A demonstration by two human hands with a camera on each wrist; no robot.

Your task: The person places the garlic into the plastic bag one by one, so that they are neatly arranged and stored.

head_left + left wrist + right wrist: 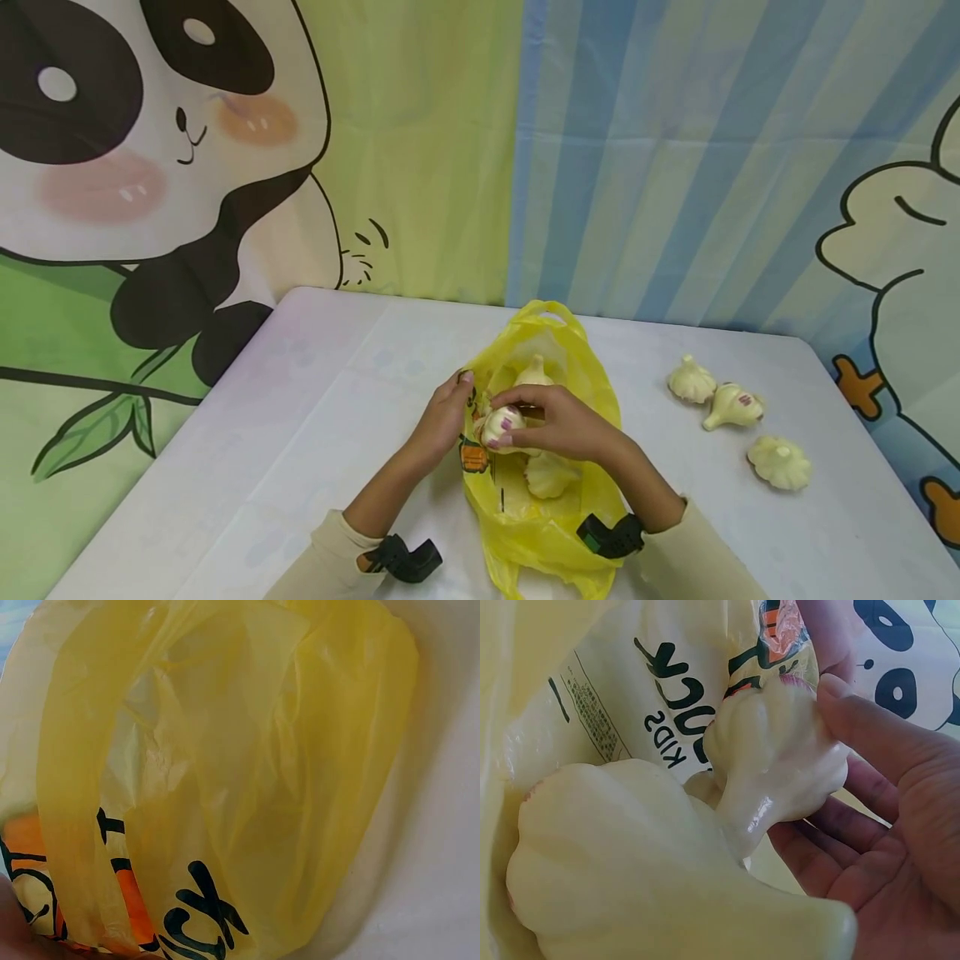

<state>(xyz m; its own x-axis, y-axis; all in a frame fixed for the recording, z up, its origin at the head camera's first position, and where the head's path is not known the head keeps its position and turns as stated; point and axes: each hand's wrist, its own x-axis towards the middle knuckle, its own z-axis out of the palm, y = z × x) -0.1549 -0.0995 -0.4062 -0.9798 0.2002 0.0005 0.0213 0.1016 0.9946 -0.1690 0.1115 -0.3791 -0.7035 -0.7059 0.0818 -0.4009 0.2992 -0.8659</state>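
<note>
A yellow plastic bag lies with its mouth spread in the middle of the table. My left hand holds its left edge, thumb at the rim and the other fingers hidden by the plastic. Over the bag's opening, my right hand pinches a garlic bulb with purple marks between thumb and fingers. Other garlic bulbs are inside the bag: one pale bulb toward the front and another toward the back. In the left wrist view, the bag's printed side fills most of the picture.
Three loose garlic bulbs lie on the white table to the right: one at the back, one beside it and one nearer. A printed curtain hangs behind the table's far edge.
</note>
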